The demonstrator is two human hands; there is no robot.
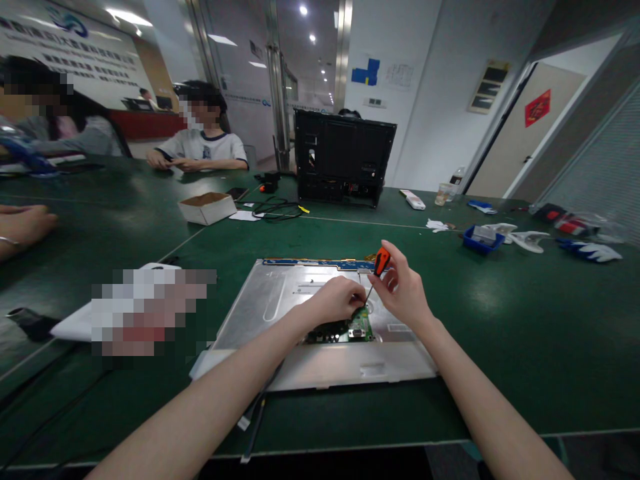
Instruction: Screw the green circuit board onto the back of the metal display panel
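Observation:
My right hand [404, 293] grips an orange and black screwdriver [382, 261]. Its thin shaft slants down and left toward the top edge of a green circuit board [369, 328]. My left hand [340, 299] is closed beside the screwdriver's tip, with fingertips pressed together over the board. What those fingers pinch, if anything, is hidden. Under both hands lies a silvery metal display panel [260, 313], flat on the table, with a blue strip board [300, 263] along its far edge. The left hand covers part of the green board.
A black monitor housing [345, 157] stands upright at the back. Left of it are black cables [277, 210] and a small open box [207, 208]. A blue tray [483, 239] and gloves [590, 251] lie right. People sit across the green table [500, 347]; another person's hand [25, 227] rests far left.

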